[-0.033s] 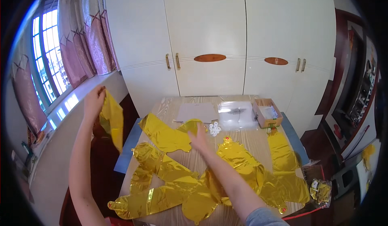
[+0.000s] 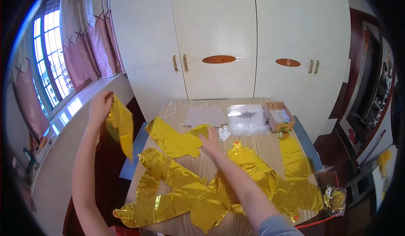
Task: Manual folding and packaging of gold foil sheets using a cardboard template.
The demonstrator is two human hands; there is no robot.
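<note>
My left hand (image 2: 100, 107) is raised off the table's left side, its fingers pinched on the upper corner of a flat gold foil balloon (image 2: 120, 126). The sheet hangs down, tapering toward its lower tip. My right hand (image 2: 211, 143) reaches over the table to another deflated gold foil balloon (image 2: 175, 141), with its fingers closed at that balloon's right end; the exact grip is partly hidden. More flat gold foil balloons (image 2: 177, 202) spread across the near table, some with red-marked ends. My right forearm covers part of them.
Behind my right hand lie a small cluster of white rolls (image 2: 224, 133), a grey-white sheet (image 2: 205, 116) and a clear plastic sheet (image 2: 247, 120). An open cardboard box (image 2: 280, 118) stands at the back right. A clear packet with gold foil (image 2: 336, 200) sits beyond the right edge.
The balloon hanging from my left hand has swung a little to the right. My right hand has shifted slightly right and down.
</note>
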